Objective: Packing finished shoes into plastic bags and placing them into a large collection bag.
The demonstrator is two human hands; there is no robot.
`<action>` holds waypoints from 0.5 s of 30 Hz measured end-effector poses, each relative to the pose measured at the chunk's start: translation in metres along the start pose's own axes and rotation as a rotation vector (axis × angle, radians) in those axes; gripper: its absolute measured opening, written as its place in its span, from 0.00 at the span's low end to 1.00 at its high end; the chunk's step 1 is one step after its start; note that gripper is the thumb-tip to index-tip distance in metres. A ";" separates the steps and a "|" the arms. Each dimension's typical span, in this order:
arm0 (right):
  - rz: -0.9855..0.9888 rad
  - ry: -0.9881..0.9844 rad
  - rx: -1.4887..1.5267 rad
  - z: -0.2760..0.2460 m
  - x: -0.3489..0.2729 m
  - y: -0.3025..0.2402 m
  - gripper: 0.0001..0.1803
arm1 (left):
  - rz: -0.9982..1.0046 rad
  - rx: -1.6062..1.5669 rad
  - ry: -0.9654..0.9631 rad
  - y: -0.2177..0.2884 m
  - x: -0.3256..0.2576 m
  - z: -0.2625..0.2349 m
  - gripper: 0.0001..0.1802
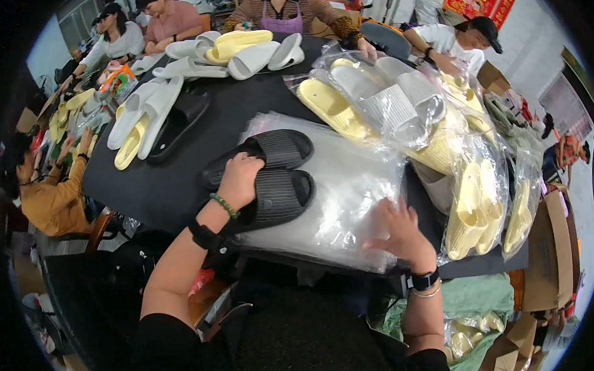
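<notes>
A pair of black ribbed slide slippers (281,194) lies side by side, toes to the right, on the left part of a stack of clear plastic bags (359,173). My left hand (239,179) is closed on the pair where the two meet, behind the straps; its fingertips are partly hidden. Over the right front part of the stack, my right hand (402,233) has its fingers spread and holds nothing. Whether it touches the top bag, I cannot tell.
Bagged yellow slippers (476,212) and bagged grey slippers (392,110) are heaped at the right of the black table (140,194). Loose grey slippers (253,59) and a yellow slipper (240,43) lie at the back. Several people sit around. A green sack (477,297) stands below right.
</notes>
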State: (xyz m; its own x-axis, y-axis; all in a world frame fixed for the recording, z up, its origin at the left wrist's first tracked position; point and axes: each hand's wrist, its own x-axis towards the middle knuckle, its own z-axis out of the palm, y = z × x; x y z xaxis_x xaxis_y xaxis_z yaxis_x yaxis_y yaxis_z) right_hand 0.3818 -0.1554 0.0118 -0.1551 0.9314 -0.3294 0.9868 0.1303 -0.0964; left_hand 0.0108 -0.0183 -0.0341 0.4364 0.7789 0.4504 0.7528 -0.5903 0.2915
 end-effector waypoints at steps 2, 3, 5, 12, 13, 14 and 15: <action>-0.122 0.348 0.014 -0.007 0.012 0.009 0.67 | 0.088 -0.070 0.071 -0.002 0.002 0.002 0.08; -0.170 0.461 0.094 -0.018 0.018 -0.001 0.67 | 0.062 -0.057 0.092 -0.003 -0.001 0.006 0.08; -0.167 0.378 0.077 -0.017 0.030 -0.006 0.75 | 0.027 0.003 0.005 0.006 0.002 -0.001 0.08; -0.138 0.177 0.091 0.040 0.041 0.015 0.82 | -0.018 -0.041 0.017 -0.005 -0.005 0.011 0.10; -0.122 0.159 0.076 0.039 0.041 0.014 0.82 | -0.030 -0.028 0.026 -0.009 -0.004 0.000 0.10; -0.136 0.163 0.074 0.041 0.043 0.013 0.82 | -0.062 0.040 -0.075 -0.018 0.001 -0.012 0.10; -0.131 0.166 0.064 0.042 0.044 0.013 0.81 | -0.086 0.103 -0.176 -0.025 0.011 -0.027 0.11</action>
State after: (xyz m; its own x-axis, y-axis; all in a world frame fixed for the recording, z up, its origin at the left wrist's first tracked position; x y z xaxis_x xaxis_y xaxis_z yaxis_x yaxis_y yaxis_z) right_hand 0.3861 -0.1270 -0.0433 -0.2670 0.9517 -0.1517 0.9528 0.2371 -0.1894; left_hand -0.0164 -0.0013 -0.0136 0.4408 0.8559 0.2704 0.8334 -0.5021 0.2309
